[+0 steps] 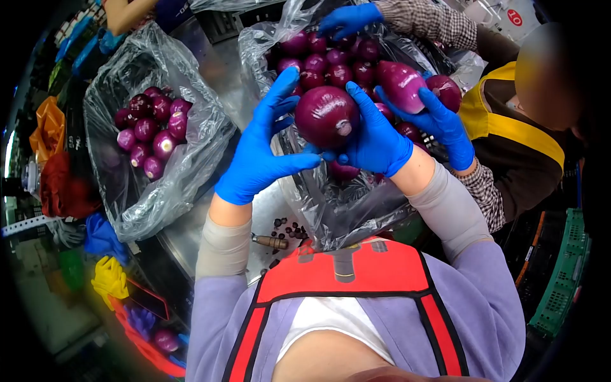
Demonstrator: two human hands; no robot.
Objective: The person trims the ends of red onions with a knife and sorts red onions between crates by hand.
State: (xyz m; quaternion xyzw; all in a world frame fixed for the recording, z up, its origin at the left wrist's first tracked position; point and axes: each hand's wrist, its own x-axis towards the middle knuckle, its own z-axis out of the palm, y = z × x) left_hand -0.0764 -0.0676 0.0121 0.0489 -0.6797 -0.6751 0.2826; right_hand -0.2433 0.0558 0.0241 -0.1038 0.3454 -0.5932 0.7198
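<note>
A large peeled red onion [326, 117] is held in front of me by my right hand [377, 141], its fingers curved around the onion's right side and underside. My left hand [264, 145] is at the onion's left with fingers and thumb spread apart; whether a fingertip touches the onion, I cannot tell. Both hands wear blue gloves. Below them is a crate lined with a clear plastic bag [331, 213], holding several peeled red onions [339, 75]. A wooden handle [270, 242] lies near dark onion scraps [289, 229] on the metal table [184, 239].
At right, a co-worker's gloved hand [449, 130] holds another onion [401, 86]; their other hand [350, 20] reaches over the crate's far side. A second bag-lined container [121, 207] with onions stands at left. A green crate [560, 274] is at far right.
</note>
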